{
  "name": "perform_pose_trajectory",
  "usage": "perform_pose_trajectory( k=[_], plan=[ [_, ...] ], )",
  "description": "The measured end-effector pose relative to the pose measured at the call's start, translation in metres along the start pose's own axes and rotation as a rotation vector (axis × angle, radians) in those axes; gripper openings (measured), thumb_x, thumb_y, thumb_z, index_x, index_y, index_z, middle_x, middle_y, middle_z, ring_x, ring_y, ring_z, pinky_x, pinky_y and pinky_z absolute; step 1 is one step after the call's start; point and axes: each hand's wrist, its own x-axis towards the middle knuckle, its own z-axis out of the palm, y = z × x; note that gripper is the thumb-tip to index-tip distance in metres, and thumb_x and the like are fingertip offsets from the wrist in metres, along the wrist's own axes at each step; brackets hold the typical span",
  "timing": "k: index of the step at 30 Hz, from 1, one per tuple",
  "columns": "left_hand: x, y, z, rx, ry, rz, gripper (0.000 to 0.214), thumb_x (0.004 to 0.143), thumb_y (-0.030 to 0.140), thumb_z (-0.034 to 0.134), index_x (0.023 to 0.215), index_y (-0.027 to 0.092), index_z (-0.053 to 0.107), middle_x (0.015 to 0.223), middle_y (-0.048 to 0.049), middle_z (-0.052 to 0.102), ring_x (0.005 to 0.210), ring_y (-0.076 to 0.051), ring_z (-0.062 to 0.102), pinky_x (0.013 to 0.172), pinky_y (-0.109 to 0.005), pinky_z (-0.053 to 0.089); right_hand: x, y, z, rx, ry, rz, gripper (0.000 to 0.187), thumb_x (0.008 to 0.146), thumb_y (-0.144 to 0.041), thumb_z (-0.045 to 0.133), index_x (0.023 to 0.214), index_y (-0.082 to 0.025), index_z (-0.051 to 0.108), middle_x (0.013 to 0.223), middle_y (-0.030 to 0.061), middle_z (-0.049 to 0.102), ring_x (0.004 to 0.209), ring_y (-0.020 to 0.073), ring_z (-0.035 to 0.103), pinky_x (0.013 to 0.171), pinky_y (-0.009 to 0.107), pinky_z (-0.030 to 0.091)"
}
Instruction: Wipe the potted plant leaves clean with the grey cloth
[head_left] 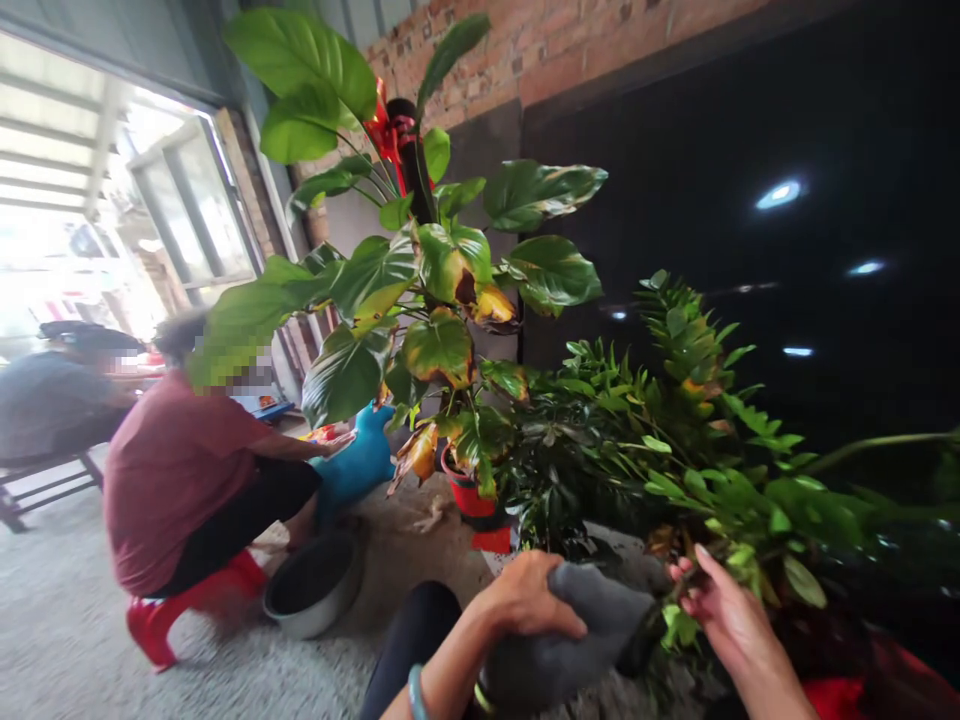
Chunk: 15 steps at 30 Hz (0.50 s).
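My left hand (521, 605), with a pale green bangle on its wrist, is closed on a dark grey piece that looks like cloth (592, 610); its lower part is in shadow. To the right, my right hand (724, 610) pinches a stem of a bushy green plant (742, 500) low among its leaves. The exact spot between thumb and fingers is partly hidden by foliage. Some brownish, dried bits show beside the fingers. The grey cloth reaches almost to the stem between my hands.
A tall potted plant (442, 350) with yellowing leaves stands ahead in a red pot (476, 495). On the left a person (187, 460) sits on a red stool (191, 595) beside a grey basin (315, 590). Another person (60, 400) sits behind. A dark glossy panel (675, 200) lines the wall.
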Motion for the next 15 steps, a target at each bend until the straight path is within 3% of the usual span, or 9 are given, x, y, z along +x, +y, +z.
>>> perform_pose_trajectory(
  k=[2,7,9,11,13,15],
  plan=[
    [-0.011,0.001,-0.008,-0.136,0.023,0.028,0.031,0.053,0.027,0.076,0.081,0.017,0.069,0.077,-0.0008,0.070,0.080,-0.024,0.062,0.065,-0.028,0.046,-0.002,-0.002,-0.001,0.012,-0.003,0.024,0.031,0.044,-0.018,0.079,0.068,-0.018,0.060,0.051,-0.0019,0.064,0.044,0.0159,0.060,0.030,0.019,0.040],
    [-0.005,0.033,-0.064,-0.353,0.608,0.311,0.036,0.062,0.028,0.068,0.097,0.017,0.066,0.086,-0.0013,0.068,0.083,-0.021,0.060,0.072,-0.028,0.048,0.000,-0.004,-0.004,0.078,-0.059,0.043,0.041,0.038,-0.010,0.079,0.073,-0.021,0.061,0.055,-0.0040,0.066,0.048,0.0177,0.063,0.037,0.023,0.050],
    [0.006,0.034,-0.065,-0.342,0.695,0.321,0.043,0.065,0.030,0.065,0.107,0.017,0.063,0.090,-0.0027,0.067,0.086,-0.021,0.060,0.076,-0.029,0.047,0.002,-0.001,-0.004,0.092,-0.088,0.029,0.043,0.037,-0.010,0.080,0.075,-0.021,0.062,0.059,-0.0029,0.068,0.052,0.0187,0.065,0.040,0.025,0.053],
    [0.013,0.023,-0.047,-0.219,0.582,0.187,0.046,0.063,0.029,0.066,0.108,0.018,0.062,0.092,-0.0033,0.068,0.089,-0.022,0.061,0.079,-0.030,0.047,0.005,0.004,-0.004,0.091,-0.109,0.019,0.044,0.039,-0.013,0.083,0.076,-0.021,0.062,0.062,-0.0020,0.069,0.055,0.0191,0.067,0.043,0.026,0.055],
    [0.011,0.005,-0.021,-0.043,0.341,-0.004,0.039,0.056,0.028,0.071,0.093,0.019,0.067,0.086,-0.0034,0.068,0.087,-0.025,0.062,0.076,-0.031,0.046,0.007,0.007,-0.005,0.060,-0.117,0.012,0.044,0.042,-0.019,0.085,0.079,-0.021,0.061,0.064,-0.0020,0.070,0.057,0.0195,0.067,0.043,0.026,0.055],
    [0.000,-0.011,-0.002,-0.015,0.125,-0.064,0.029,0.050,0.029,0.074,0.078,0.020,0.068,0.077,-0.0023,0.067,0.081,-0.026,0.062,0.069,-0.030,0.045,0.009,0.009,-0.007,0.016,-0.116,0.011,0.045,0.044,-0.023,0.086,0.081,-0.022,0.061,0.063,-0.0026,0.069,0.056,0.0195,0.067,0.039,0.024,0.051]
  ],
)
